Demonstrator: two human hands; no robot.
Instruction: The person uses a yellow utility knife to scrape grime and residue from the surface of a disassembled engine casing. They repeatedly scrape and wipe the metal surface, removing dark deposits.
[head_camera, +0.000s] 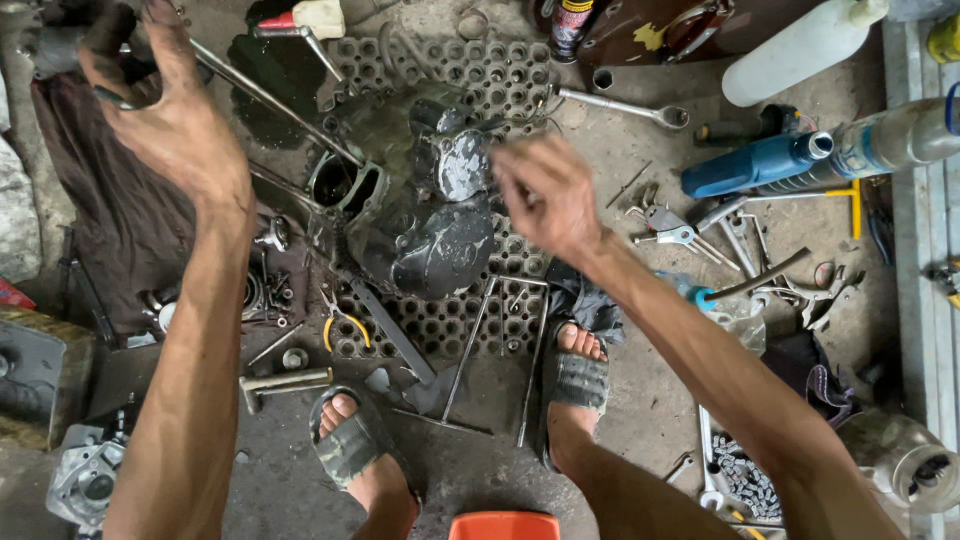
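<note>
- Nearest us, an orange stool edge (503, 525) at bottom centre, sandalled feet (352, 440) planted either side of the work for a low squat.
- Engine case (415, 215), mid-frame on a perforated rubber mat (500, 75) that keeps it off the floor: black, oily, cylinder bore open at its left.
- Right hand (545, 195) blurred at the case's right edge; we cannot tell its grip.
- Left hand (165, 110), upper left, fingers curled round a thin metal part.

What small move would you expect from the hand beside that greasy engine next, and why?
Probably the right hand settles its blurred fingers onto the dark greasy metal engine case. It hovers at the case's right edge, while the left hand is raised away over the dark cloth.
</note>
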